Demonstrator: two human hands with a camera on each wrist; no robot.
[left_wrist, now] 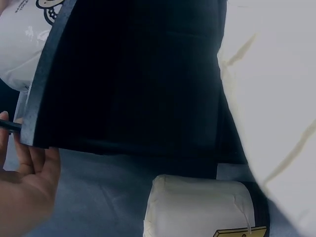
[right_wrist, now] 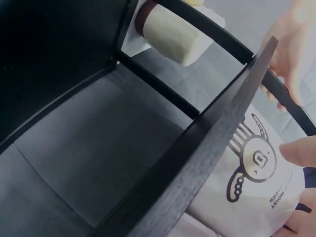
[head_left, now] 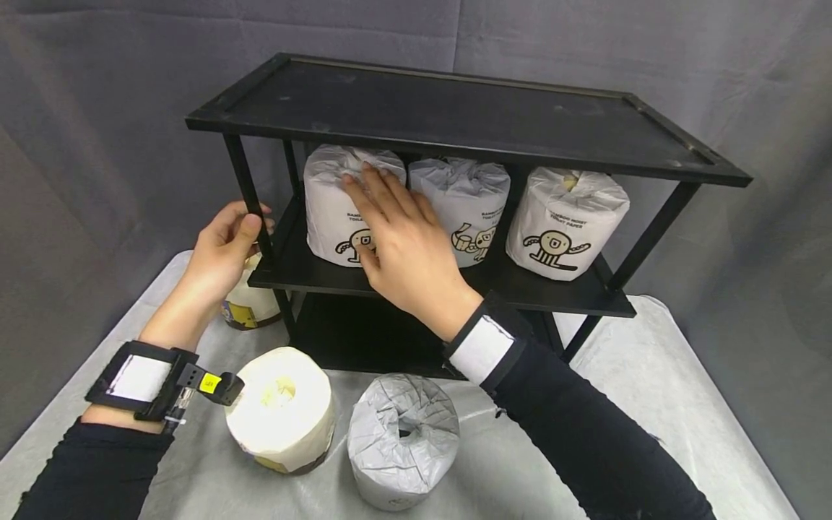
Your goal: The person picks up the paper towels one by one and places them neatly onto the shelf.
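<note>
A black shelf rack (head_left: 279,277) holds three white-wrapped toilet paper rolls on its middle level: left (head_left: 325,209), middle (head_left: 461,195) and right (head_left: 565,224). My left hand (head_left: 224,245) grips the rack's front left post, thumb in front and fingers behind. In the left wrist view the left hand (left_wrist: 34,182) is at the shelf's corner. My right hand (head_left: 409,242) lies with straight fingers against the front and top of the left roll, partly covering its printed figure. That roll (right_wrist: 259,163) also shows close to the thumb in the right wrist view.
On the grey cloth (head_left: 520,462) in front stand a cream-wrapped roll (head_left: 279,412) and a grey-wrapped roll (head_left: 403,448). Another cream roll (head_left: 250,296) stands left of the rack, behind my left hand. The rack's top board (head_left: 455,108) overhangs the rolls. Grey curtains hang behind.
</note>
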